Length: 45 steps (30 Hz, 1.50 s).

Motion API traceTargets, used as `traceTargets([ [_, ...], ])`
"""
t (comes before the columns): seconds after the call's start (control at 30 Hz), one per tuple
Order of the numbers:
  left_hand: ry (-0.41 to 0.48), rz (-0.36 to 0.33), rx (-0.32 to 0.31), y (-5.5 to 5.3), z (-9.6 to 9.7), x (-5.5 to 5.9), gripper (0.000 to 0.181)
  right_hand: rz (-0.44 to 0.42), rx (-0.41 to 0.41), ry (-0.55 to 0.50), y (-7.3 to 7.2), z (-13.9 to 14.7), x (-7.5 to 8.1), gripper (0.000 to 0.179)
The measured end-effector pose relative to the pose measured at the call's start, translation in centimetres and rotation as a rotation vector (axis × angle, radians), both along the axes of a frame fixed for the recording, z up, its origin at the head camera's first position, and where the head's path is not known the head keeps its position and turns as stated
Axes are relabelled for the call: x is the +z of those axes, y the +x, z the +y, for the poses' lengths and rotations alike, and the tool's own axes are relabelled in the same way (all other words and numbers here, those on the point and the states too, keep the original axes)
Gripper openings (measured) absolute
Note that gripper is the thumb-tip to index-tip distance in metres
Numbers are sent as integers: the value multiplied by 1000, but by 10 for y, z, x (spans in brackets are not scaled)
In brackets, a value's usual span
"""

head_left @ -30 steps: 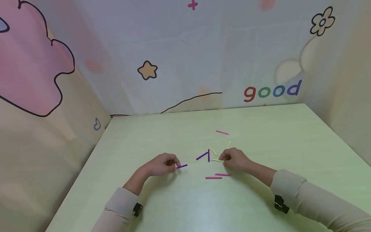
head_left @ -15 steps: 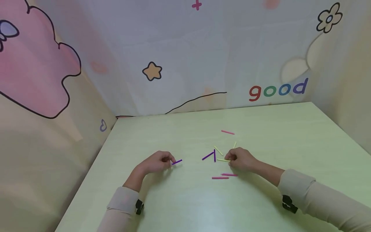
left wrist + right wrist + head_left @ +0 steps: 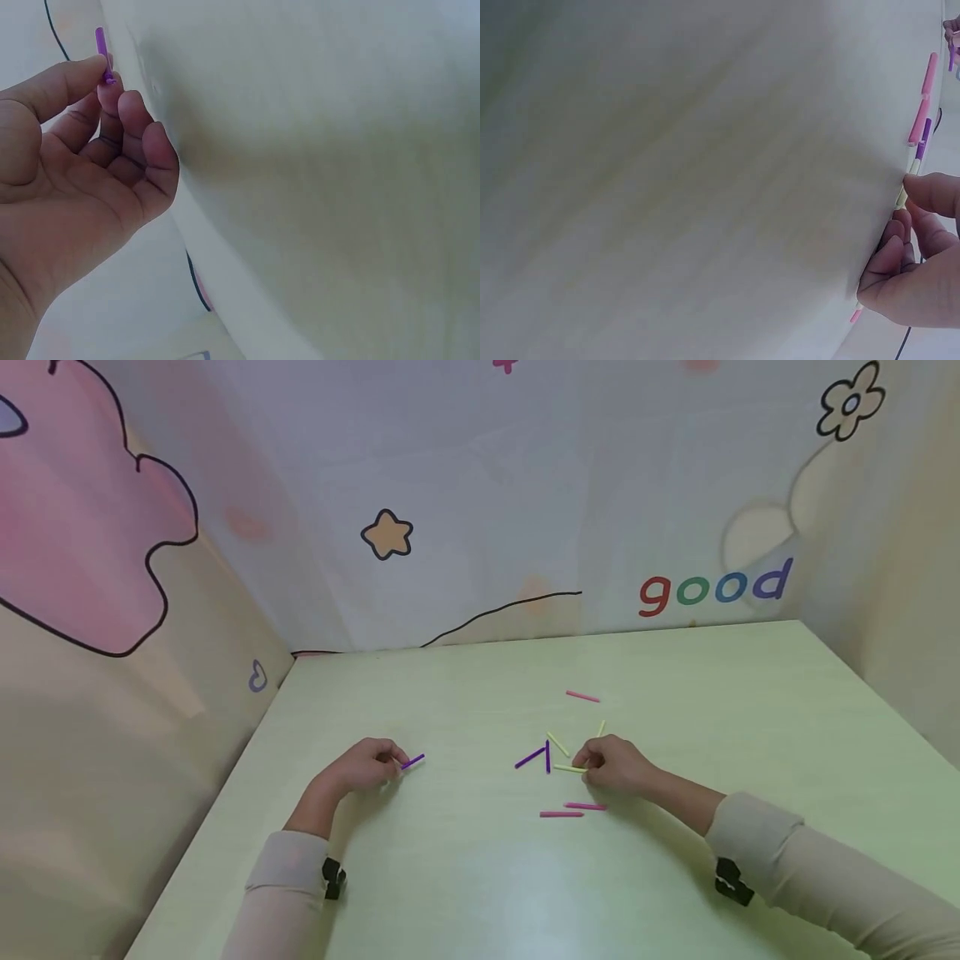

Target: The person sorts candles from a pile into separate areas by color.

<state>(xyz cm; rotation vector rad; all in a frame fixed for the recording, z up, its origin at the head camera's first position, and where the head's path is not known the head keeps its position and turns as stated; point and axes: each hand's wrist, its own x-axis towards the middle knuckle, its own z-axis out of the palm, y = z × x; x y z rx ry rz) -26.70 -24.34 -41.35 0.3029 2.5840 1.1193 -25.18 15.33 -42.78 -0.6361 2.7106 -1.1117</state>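
Note:
My left hand [image 3: 366,766] pinches a short purple stick [image 3: 414,762] between thumb and index finger, over the left part of the table. In the left wrist view the purple stick [image 3: 101,42] points up past the thumb tip, the other fingers curled below it. At the middle of the table, my right hand [image 3: 618,766] grips the right end of a pale yellow stick [image 3: 567,768] low at the tabletop. Left of that stick, two purple sticks meet near their tops: a slanted purple stick [image 3: 529,758] and an upright-pointing purple stick [image 3: 547,758].
A yellow stick [image 3: 557,743] slants above the purple pair; another yellow stick [image 3: 602,727] shows partly behind the right hand. One pink stick [image 3: 582,697] lies farther back, and two pink sticks [image 3: 561,814] lie nearer the front. A printed cloth [image 3: 480,527] surrounds the table [image 3: 465,885].
My left hand has moved left and slightly away from me, carrying the purple stick from the loose sticks. My right hand stays at the yellow stick; the head view shifts slightly.

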Motion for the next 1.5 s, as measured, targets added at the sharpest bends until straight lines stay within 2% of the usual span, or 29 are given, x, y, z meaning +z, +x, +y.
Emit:
traceTargets([
  [0.17,-9,-2,55,-2,-11,1,21,-18,-16,-3,1,-1,0,14],
  [0.3,0,-12,73,-2,-15,-1,21,-34,-28,0,1,-2,-2,14],
  [0.47,-13,-13,73,-2,-17,-5,19,-38,-30,-10,1,-2,-1,13],
  [0.67,-116,49,32,-2,-11,-4,18,-46,-32,-21,1,-3,1,13],
  [0.73,-143,51,31,-2,-9,-3,19,-48,-33,-18,1,-3,1,12],
  [0.93,-135,14,62,0,-8,-2,17,-35,-35,3,2,-3,1,13],
  [1.07,-133,27,78,4,-6,-1,17,-22,-18,31,3,-3,0,13],
  [1.27,-114,123,37,8,3,4,19,34,10,63,2,-4,3,16],
  [1.5,-82,172,-33,10,22,11,22,48,38,38,-1,-6,5,19],
])
